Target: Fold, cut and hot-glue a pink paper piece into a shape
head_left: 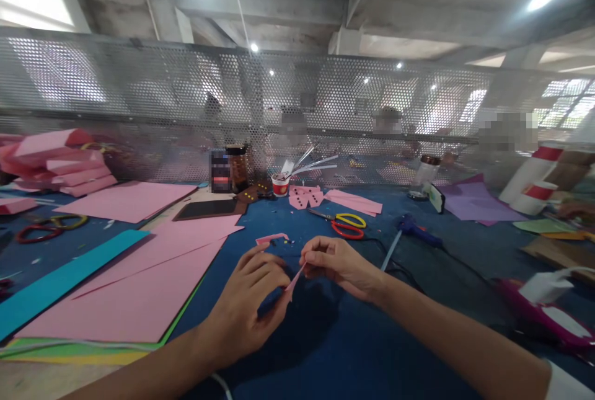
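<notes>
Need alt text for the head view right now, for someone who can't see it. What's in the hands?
Both hands, left hand and right hand, pinch a small pink strip between them above a blue table. Pink sheets lie to the left, scissors and a glue gun beyond the hands, and a mesh screen backs the table.

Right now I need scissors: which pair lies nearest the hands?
The yellow-and-red-handled scissors, just beyond the right hand; the other scissors lie far left.
</notes>
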Demonstrator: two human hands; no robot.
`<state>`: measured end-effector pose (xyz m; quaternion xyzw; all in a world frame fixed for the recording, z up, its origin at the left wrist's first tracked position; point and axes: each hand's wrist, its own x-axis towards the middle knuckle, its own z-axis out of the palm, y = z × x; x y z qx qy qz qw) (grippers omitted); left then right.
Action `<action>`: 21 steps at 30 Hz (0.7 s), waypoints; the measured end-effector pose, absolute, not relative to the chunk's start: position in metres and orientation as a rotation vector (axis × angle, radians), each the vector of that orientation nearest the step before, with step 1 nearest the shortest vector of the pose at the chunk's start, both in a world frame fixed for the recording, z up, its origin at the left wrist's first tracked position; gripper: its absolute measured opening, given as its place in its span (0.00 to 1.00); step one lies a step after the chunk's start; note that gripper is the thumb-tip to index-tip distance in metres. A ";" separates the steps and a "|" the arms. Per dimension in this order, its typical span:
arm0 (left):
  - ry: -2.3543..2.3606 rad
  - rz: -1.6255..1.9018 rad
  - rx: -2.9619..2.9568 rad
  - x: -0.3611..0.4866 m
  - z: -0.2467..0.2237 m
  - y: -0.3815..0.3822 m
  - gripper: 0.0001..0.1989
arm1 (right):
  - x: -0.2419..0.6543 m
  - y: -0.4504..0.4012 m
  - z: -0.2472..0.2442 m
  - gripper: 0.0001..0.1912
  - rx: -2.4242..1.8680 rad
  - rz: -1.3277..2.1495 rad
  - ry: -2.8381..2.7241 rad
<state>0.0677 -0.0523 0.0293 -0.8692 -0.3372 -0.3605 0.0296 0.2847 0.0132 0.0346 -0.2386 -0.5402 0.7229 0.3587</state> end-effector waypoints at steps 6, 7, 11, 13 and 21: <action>-1.083 -1.100 -2.587 0.062 0.026 -0.041 0.06 | 0.286 0.017 0.030 0.17 -0.682 1.762 -1.475; -1.091 -1.105 -2.579 0.062 0.025 -0.040 0.06 | 0.285 0.017 0.029 0.18 -0.700 1.728 -1.493; -1.162 -1.106 -2.575 0.062 0.023 -0.039 0.06 | 0.279 0.011 0.030 0.18 -0.757 1.581 -1.539; -1.188 -1.113 -2.586 0.062 0.023 -0.038 0.05 | 0.275 0.007 0.029 0.17 -0.762 1.537 -1.576; -1.192 -1.200 -2.623 0.064 0.020 -0.037 0.04 | 0.271 0.004 0.022 0.14 -0.727 1.456 -1.714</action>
